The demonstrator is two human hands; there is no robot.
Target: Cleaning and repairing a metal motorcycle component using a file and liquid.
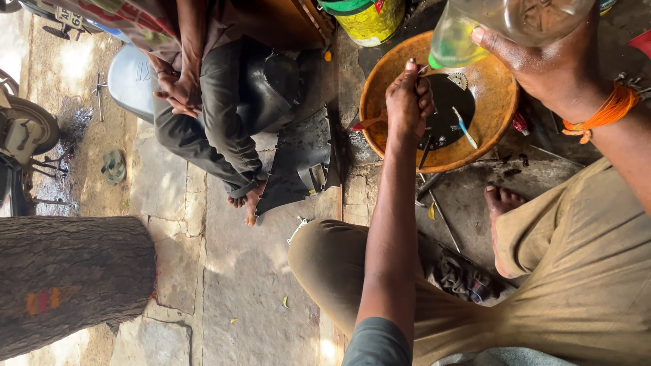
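Head view: our left hand (408,102) clamps a small part, hard to identify, over the orange basin (498,88); our right hand (542,64) grips the tilted clear bottle (502,24) above. We should pour slowly, keeping the stream inside the basin.

Basin (380,88) sits upper centre-right of frame, toothbrush (465,129) lying in it. Left hand (409,102) over its left part, right hand (542,61) at upper right holding bottle (488,24) above basin rim. Bucket (363,19) just upper left of basin. Seated person (203,88) upper left. Tree trunk (74,278) lower left.
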